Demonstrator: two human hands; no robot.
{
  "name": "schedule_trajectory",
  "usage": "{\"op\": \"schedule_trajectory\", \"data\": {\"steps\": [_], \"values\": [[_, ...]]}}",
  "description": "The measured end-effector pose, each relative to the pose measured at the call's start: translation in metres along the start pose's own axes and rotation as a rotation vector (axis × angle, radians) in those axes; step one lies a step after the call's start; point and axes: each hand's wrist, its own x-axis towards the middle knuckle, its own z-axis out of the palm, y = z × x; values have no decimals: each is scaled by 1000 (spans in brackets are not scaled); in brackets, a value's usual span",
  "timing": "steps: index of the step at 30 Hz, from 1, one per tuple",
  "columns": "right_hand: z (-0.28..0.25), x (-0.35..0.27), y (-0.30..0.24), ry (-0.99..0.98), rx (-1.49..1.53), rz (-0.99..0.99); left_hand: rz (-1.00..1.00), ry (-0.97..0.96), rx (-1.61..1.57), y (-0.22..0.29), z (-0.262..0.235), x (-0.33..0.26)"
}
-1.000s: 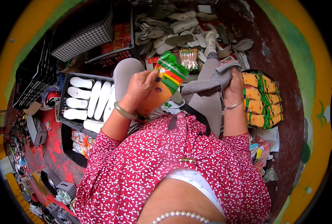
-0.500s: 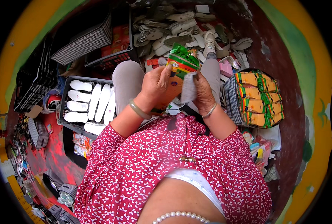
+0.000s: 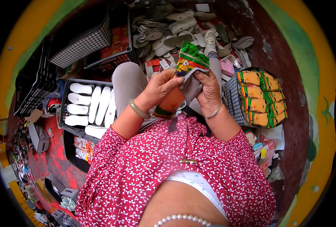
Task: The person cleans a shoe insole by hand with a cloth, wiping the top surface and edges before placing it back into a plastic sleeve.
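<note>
In front of my waist I hold a flat packet point(image 3: 193, 53), green at its top end and orange along the body. My left hand point(image 3: 161, 87) is closed on its left edge, thumb on the front face. A grey cloth point(image 3: 192, 86) is bunched in the closed fingers of my right hand point(image 3: 209, 90) and lies against the packet's front, covering its middle. To the right, a checked basket point(image 3: 234, 106) holds several similar orange-and-green packets point(image 3: 253, 92) stacked in two columns.
Left of my knee, a dark crate point(image 3: 65, 104) holds several white insoles point(image 3: 95, 104). Beyond my legs lies a heap of loose insoles point(image 3: 181, 26). A checked bin point(image 3: 81, 43) and a black crate point(image 3: 128, 55) stand at the far left. A pink box point(image 3: 227, 68) lies near my right shin.
The grey cloth has gone from hanging at the packet's right side to lying across its front. The packet's green end has shifted slightly right, and my left hand has moved a little right.
</note>
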Motion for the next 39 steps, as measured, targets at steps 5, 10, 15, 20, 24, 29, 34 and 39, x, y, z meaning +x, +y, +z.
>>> {"op": "schedule_trajectory", "data": {"steps": [5,10,15,20,24,29,34,39], "values": [[0,-2,-2,26,18,-13,-30,24,42,1,5,-2],[-5,1,-14,45,-8,-32,-75,1,100,7,6,-5],[2,5,-30,41,-103,-118,-8,10,164,9,15,-6],[-1,12,-24,186,-106,-262,-45,19,255,12,17,-2],[-3,22,-19,270,-82,-271,-56,72,281,2,19,0],[-11,28,-16,241,-61,-231,-65,126,279,0,21,1],[-10,25,-17,46,-68,-148,-123,140,12,7,10,10],[10,16,-24,-129,-85,7,-39,174,72,22,6,26]]}}
